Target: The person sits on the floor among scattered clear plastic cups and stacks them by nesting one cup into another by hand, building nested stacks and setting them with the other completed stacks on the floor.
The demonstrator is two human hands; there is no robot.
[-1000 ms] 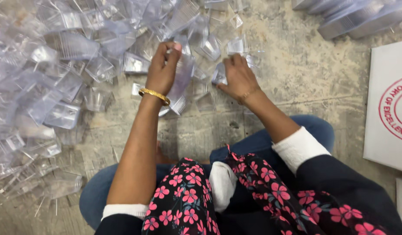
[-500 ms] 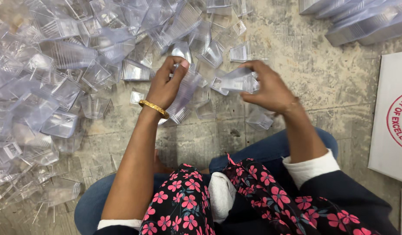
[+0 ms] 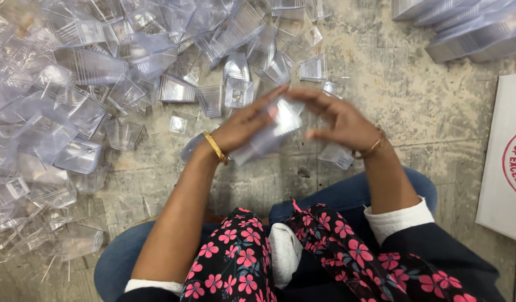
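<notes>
My left hand [image 3: 244,126], with a gold bangle at the wrist, grips a nested stack of clear plastic cups [image 3: 267,136] that slants toward me. My right hand [image 3: 339,120] is at the stack's far end, fingers curled over the top cup there. Both hands meet above the concrete floor in front of my knees. A single clear cup [image 3: 336,156] lies on the floor under my right wrist.
A large heap of loose clear plastic cups [image 3: 90,84] covers the floor to the left and ahead. Long stacks of the same cups [image 3: 464,28] lie at the top right. A white cardboard box [image 3: 506,162] sits at the right edge.
My right hand has come in from the right with a clear cup and joined my left hand at the stack. The left hand has shifted a little toward me.
</notes>
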